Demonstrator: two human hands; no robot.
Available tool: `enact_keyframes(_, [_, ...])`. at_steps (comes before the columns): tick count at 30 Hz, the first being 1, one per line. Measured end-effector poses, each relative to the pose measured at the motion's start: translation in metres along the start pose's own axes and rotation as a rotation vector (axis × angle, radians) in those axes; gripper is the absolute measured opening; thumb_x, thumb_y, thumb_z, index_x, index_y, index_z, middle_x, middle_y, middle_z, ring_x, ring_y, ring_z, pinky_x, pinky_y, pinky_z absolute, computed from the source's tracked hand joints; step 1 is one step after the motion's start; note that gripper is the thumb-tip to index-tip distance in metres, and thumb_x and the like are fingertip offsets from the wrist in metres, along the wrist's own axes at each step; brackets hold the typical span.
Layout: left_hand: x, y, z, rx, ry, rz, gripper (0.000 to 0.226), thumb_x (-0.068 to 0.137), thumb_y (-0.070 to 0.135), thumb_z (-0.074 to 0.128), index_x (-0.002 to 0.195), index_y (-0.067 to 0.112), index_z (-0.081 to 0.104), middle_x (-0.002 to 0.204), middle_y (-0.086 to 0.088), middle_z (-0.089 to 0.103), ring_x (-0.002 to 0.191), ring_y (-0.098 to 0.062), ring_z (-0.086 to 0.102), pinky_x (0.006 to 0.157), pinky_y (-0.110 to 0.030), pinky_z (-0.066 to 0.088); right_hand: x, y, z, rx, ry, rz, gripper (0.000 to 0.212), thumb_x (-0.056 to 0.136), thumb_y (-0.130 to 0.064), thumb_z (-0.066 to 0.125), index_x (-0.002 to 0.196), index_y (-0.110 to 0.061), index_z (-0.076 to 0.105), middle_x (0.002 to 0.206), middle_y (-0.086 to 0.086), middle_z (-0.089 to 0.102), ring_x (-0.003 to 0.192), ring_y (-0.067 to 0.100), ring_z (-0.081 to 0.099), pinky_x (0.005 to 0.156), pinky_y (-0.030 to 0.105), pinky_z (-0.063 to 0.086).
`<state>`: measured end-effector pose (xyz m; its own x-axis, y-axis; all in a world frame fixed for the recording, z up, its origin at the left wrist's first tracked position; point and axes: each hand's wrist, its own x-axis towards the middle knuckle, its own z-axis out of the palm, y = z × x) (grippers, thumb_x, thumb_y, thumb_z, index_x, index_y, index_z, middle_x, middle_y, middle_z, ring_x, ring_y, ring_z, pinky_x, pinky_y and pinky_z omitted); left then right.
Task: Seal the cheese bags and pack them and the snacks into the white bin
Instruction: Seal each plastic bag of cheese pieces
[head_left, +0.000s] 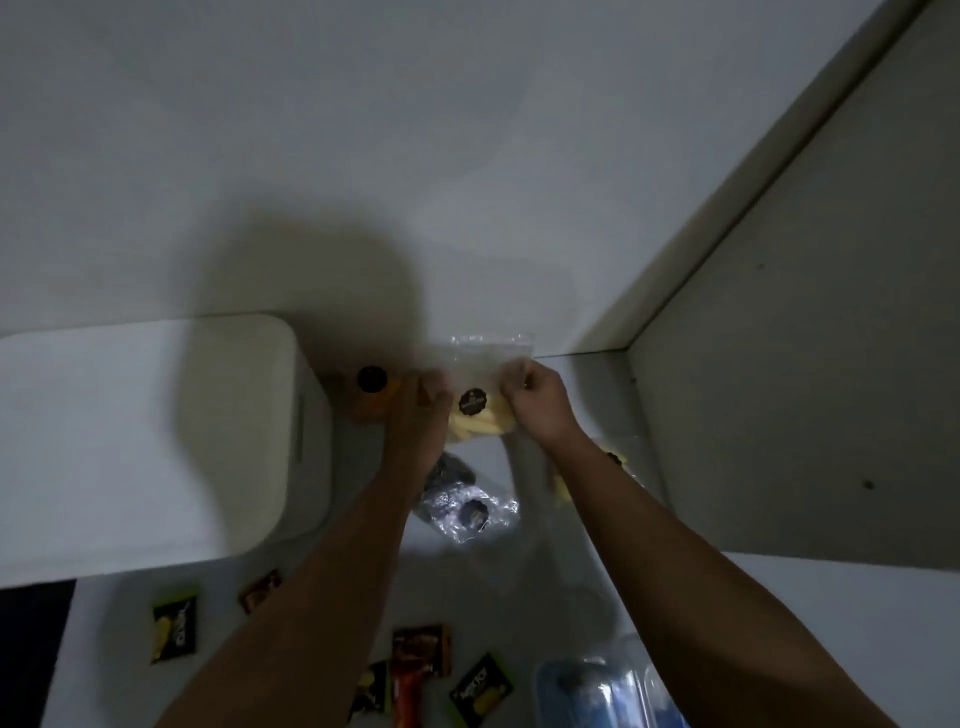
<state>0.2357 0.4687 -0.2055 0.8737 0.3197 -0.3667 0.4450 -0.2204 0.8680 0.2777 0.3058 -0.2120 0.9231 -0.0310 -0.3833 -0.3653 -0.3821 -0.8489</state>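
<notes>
I have both arms stretched forward and up over the surface, forearms converging toward the far wall. My left hand and my right hand hold one clear cheese bag between them. The fingers of the right hand are curled and pinch the bag's right edge; the left hand's fingers are blurred, but they look curled round the left edge. The bag hangs upright between the fingers, its open mouth pointing up toward the wall, its long axis roughly vertical, yellow cheese pieces gathered at the bottom under a round black label.

Just below my left wrist lies a second clear bag with dark contents. Under my right forearm I can make out a third bag, mostly hidden.

Left of my left fingers sits the white bin, and just beside those fingers stands an orange bottle with a black cap.

Nearer to me than the fingers I count five small snack packets scattered on the surface, plus a blue plastic container at the bottom edge.
</notes>
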Motion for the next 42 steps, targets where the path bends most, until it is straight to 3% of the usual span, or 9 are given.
enact_keyframes(2, [0.014, -0.002, 0.003, -0.036, 0.082, -0.048, 0.036, 0.090, 0.017, 0.067, 0.124, 0.011, 0.057, 0.108, -0.005, 0.063, 0.091, -0.019, 0.061, 0.069, -0.015, 0.048, 0.020, -0.001, 0.011, -0.001, -0.019, -0.008, 0.015, 0.097, -0.006, 0.059, 0.102, 0.003, 0.071, 0.094, 0.014, 0.073, 0.083, 0.019, 0.064, 0.067, 0.026, 0.048])
enact_keyframes(4, [0.022, -0.004, 0.004, -0.097, 0.172, -0.066, 0.052, 0.080, 0.017, 0.071, 0.130, 0.013, 0.054, 0.112, -0.004, 0.064, 0.102, -0.023, 0.063, 0.081, -0.028, 0.055, 0.033, 0.001, 0.023, -0.003, -0.050, -0.023, 0.021, 0.089, 0.001, 0.059, 0.108, 0.003, 0.068, 0.104, 0.021, 0.073, 0.094, 0.029, 0.068, 0.079, 0.033, 0.054])
enact_keyframes(7, [0.008, -0.009, 0.004, 0.046, 0.265, 0.011, 0.031, 0.082, 0.014, 0.061, 0.112, 0.016, 0.054, 0.102, -0.003, 0.058, 0.098, -0.032, 0.060, 0.087, -0.046, 0.054, 0.032, 0.013, 0.033, -0.002, -0.055, -0.002, 0.041, 0.082, 0.003, 0.061, 0.122, -0.007, 0.063, 0.110, 0.016, 0.072, 0.101, 0.032, 0.069, 0.087, 0.043, 0.058])
enact_keyframes(10, [-0.020, -0.026, 0.002, 0.217, 0.295, 0.036, 0.031, 0.083, 0.033, 0.052, 0.109, 0.017, 0.060, 0.112, -0.010, 0.062, 0.104, -0.034, 0.059, 0.089, -0.042, 0.053, 0.010, 0.028, 0.027, 0.092, 0.036, 0.017, 0.044, 0.086, -0.004, 0.064, 0.127, -0.019, 0.059, 0.116, 0.005, 0.070, 0.104, 0.022, 0.069, 0.093, 0.039, 0.058])
enact_keyframes(16, [-0.065, -0.082, -0.006, 0.617, 0.040, 0.194, 0.045, 0.088, 0.034, 0.063, 0.131, 0.022, 0.062, 0.133, -0.007, 0.060, 0.123, -0.035, 0.053, 0.103, -0.042, 0.045, -0.081, 0.063, -0.001, 0.076, 0.166, 0.058, 0.029, 0.089, -0.005, 0.059, 0.112, -0.023, 0.063, 0.103, -0.016, 0.068, 0.091, -0.007, 0.063, 0.089, 0.022, 0.054])
enact_keyframes(22, [-0.091, -0.100, -0.006, 0.702, -0.086, 0.121, 0.072, 0.087, 0.035, 0.064, 0.154, 0.035, 0.036, 0.143, -0.008, 0.048, 0.126, -0.039, 0.048, 0.097, -0.051, 0.051, -0.148, 0.090, -0.007, -0.134, 0.092, 0.279, 0.046, 0.092, -0.027, 0.069, 0.135, -0.016, 0.058, 0.127, 0.006, 0.068, 0.117, 0.025, 0.064, 0.086, 0.022, 0.042])
enact_keyframes(28, [-0.111, -0.098, -0.012, 0.717, -0.148, 0.142, 0.084, 0.084, 0.030, 0.060, 0.158, 0.034, 0.020, 0.130, -0.012, 0.055, 0.109, -0.039, 0.059, 0.088, -0.051, 0.054, -0.160, 0.099, 0.006, -0.062, 0.085, 0.385, 0.062, 0.091, -0.028, 0.071, 0.144, -0.006, 0.050, 0.141, 0.013, 0.059, 0.130, 0.032, 0.057, 0.108, 0.041, 0.047])
enact_keyframes(35, [-0.132, -0.078, -0.018, 0.656, -0.292, 0.053, 0.041, 0.088, 0.032, 0.053, 0.129, 0.031, 0.054, 0.118, -0.005, 0.065, 0.103, -0.032, 0.065, 0.089, -0.049, 0.056, -0.170, 0.098, -0.002, 0.181, 0.184, 0.380, 0.007, 0.082, -0.010, 0.077, 0.088, -0.013, 0.077, 0.089, 0.005, 0.074, 0.085, 0.021, 0.068, 0.084, 0.034, 0.057])
enact_keyframes(42, [-0.171, -0.048, -0.044, 0.594, -0.372, 0.125, 0.038, 0.096, 0.036, 0.063, 0.127, 0.014, 0.062, 0.118, -0.006, 0.068, 0.109, -0.028, 0.065, 0.083, -0.030, 0.049, -0.218, 0.060, -0.023, 0.281, 0.241, 0.235, 0.006, 0.082, -0.013, 0.079, 0.077, -0.014, 0.078, 0.078, 0.003, 0.074, 0.070, 0.016, 0.065, 0.073, 0.039, 0.060])
